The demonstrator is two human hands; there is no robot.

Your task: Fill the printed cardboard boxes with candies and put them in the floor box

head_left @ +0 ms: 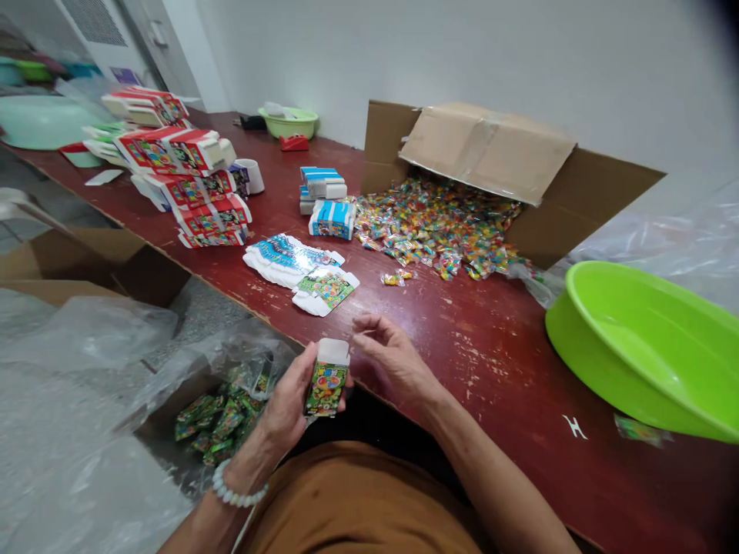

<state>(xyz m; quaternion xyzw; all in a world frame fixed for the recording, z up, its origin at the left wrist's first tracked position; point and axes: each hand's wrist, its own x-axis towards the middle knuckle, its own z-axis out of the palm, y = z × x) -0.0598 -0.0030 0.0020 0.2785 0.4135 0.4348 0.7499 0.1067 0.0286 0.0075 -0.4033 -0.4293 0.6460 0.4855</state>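
Observation:
My left hand [284, 412], with a white bead bracelet [234, 487] on its wrist, grips a small green printed cardboard box [325, 388] upright, its white flap standing open at the top. My right hand [392, 358] hangs just to the right of that box, fingers loosely curled and holding nothing, above the table's near edge. Flat printed box blanks [325, 291] lie on the dark red table [490, 362] ahead of my hands. Beyond them spreads a heap of colourful wrapped sweets [436, 227], spilling from a tipped cardboard carton [485, 154].
A lime green plastic basin [640, 354] sits at the right. Stacks of red and blue folded boxes [202, 185] stand on the table at the left. Below the table's edge on the left, an open carton lined with plastic holds green packets [219, 419].

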